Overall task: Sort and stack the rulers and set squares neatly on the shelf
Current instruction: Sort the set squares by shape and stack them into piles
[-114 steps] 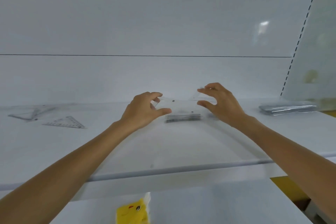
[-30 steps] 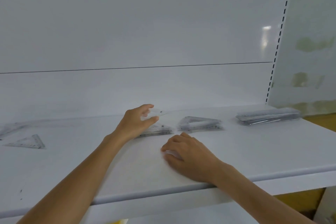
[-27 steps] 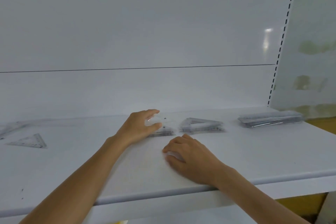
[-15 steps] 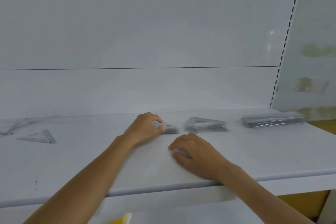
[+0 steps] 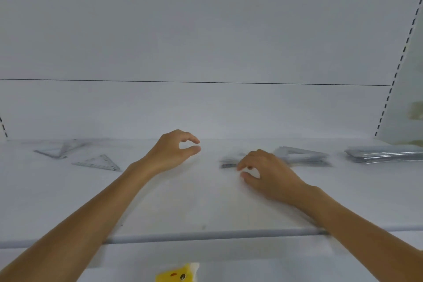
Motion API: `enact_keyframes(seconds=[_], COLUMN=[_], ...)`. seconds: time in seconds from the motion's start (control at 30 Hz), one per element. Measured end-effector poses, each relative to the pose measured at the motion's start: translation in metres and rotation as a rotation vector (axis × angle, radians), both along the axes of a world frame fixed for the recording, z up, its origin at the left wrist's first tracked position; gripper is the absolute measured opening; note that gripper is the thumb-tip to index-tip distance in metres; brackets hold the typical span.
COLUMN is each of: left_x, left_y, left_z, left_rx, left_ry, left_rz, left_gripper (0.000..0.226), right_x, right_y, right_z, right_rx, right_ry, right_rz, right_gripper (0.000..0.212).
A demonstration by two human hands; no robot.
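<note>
My left hand [image 5: 174, 151] hovers over the white shelf [image 5: 201, 204], its thumb and forefinger curved into a loose ring with nothing visible between them. To its right my right hand [image 5: 267, 173] rests on the shelf with loosely bent fingers, the fingertips right beside a small blurred stack of clear set squares [image 5: 227, 162]. Behind that hand lies a second, larger stack of triangular set squares [image 5: 302, 155]. A stack of rulers [image 5: 384, 154] sits at the far right. A loose set square [image 5: 98, 162] and more clear ones [image 5: 59, 150] lie to the left.
The shelf's white back panel rises right behind the stacks, and a slotted upright [image 5: 398, 68] bounds it on the right. Below the shelf's front edge a yellow packet [image 5: 176, 275] shows on a lower level.
My left hand has let go of the small stack and moved left, away from it. My right hand has stayed on the shelf. The view has tilted down and turned left.
</note>
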State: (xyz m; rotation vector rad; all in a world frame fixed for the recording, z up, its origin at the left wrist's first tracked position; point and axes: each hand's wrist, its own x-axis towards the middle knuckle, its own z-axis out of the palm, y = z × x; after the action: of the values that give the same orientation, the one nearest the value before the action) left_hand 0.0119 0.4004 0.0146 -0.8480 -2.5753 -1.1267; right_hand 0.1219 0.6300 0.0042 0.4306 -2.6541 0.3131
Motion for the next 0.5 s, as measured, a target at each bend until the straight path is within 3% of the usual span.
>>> enact_keyframes(seconds=[0.2, 0.5], left_x=[-0.018, -0.065], left_y=[-0.130, -0.294], left_z=[-0.009, 0.012], left_rx=[-0.022, -0.203], left_ry=[-0.023, -0.014], left_rz=[0.158, 0.330], left_gripper=[0.011, 0.012], right_x=[-0.045, -0.096], right_y=[-0.101, -0.241], right_z=[0.009, 0.021], right_rx=[-0.031, -0.026], right_ry=[-0.009, -0.207], right_rz=[0.075, 0.071], right_gripper=[0.018, 0.031])
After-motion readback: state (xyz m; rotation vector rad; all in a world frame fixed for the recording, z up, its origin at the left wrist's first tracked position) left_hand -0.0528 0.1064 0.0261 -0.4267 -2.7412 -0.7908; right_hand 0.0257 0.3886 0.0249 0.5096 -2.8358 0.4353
